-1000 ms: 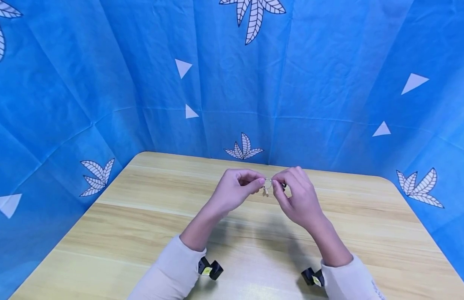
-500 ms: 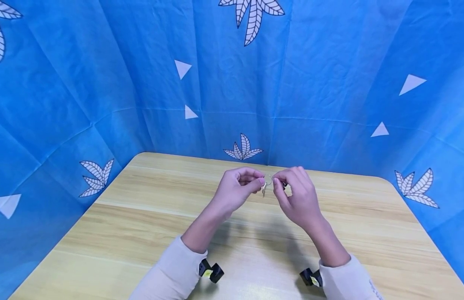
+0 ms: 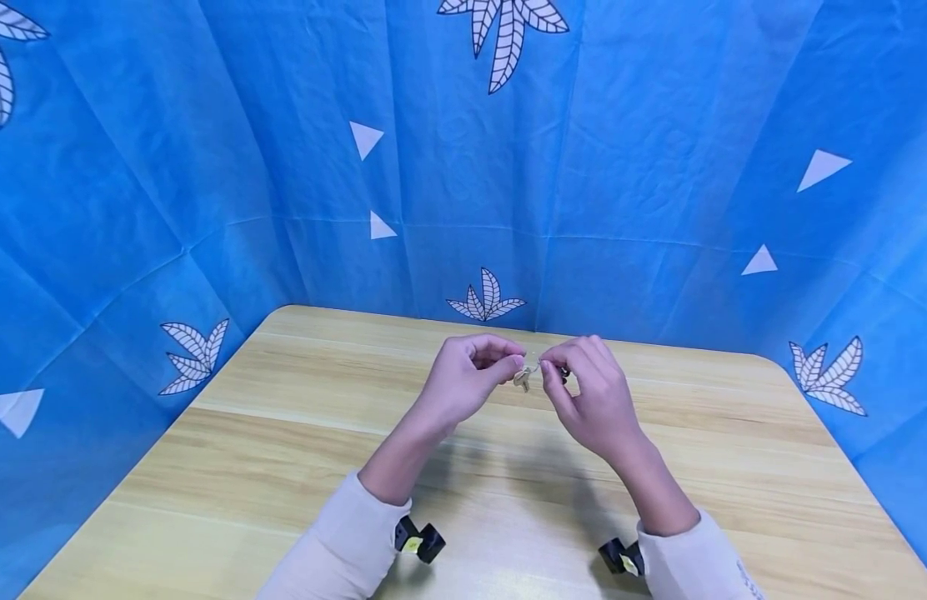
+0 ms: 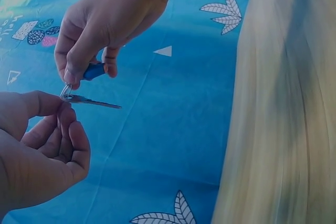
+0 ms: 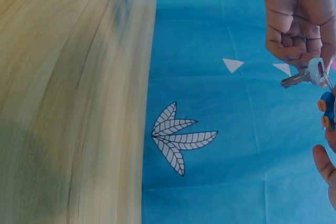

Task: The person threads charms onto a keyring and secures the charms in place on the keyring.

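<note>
A metal key [image 3: 523,380] hangs between both hands in the head view, its shaft pointing down. My left hand [image 3: 471,379] pinches the key's head between thumb and forefinger, next to a thin metal key ring [image 4: 65,91]. From the other side my right hand [image 3: 594,396] pinches the ring. A small blue piece with orange bits [image 5: 329,109] lies under the right hand's fingers, mostly hidden; what it is cannot be told. In the right wrist view the key [image 5: 315,71] shows its broad head and toothed shaft. Both hands are held above the table.
A light wooden table [image 3: 298,467] with rounded far corners lies below the hands. Blue cloth [image 3: 463,167] with white leaf and triangle prints stands behind it and at both sides. Black devices [image 3: 421,539] sit at both wrists, by the light sleeves.
The key has turned its broad side to the head view and shifted slightly left. The ring, seen as a round loop a second ago, now looks narrower. Both hands have barely moved.
</note>
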Motion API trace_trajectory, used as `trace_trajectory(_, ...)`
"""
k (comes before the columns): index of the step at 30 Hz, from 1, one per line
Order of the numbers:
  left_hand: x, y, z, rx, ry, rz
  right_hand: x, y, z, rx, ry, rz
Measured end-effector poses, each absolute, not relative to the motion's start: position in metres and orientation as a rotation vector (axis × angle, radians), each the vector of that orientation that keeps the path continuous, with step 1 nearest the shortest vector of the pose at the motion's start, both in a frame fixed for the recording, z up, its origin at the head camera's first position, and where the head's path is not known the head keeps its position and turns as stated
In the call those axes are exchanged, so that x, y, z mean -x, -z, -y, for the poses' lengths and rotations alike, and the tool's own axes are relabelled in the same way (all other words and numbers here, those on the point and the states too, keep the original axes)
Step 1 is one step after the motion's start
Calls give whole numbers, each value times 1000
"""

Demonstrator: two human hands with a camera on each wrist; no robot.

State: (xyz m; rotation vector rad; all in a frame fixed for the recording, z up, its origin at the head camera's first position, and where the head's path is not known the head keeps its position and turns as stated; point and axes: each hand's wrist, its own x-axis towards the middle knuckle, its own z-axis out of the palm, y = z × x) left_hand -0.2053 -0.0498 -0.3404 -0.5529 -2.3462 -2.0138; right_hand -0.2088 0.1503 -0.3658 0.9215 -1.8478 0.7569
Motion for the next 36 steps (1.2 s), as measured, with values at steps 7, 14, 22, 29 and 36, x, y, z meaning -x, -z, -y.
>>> trace_trajectory(7,206,340,53,565,1968,2404,209,365,-149,-951,-754,1832)
trace_trajectory(14,207,340,55,627,1907,2459,206,363,-151,-976,-759,1879)
trace_trajectory(22,208,341,54,649,1942,2449,206,364,-152,-962,-801,1897)
trace_trajectory(29,208,345,49,593,2100,2346,209,367,-148,-865,-787,1788)
trace_trajectory(36,207,346,44,523,2394,2190,210,369,-146,-816,-770,1750)
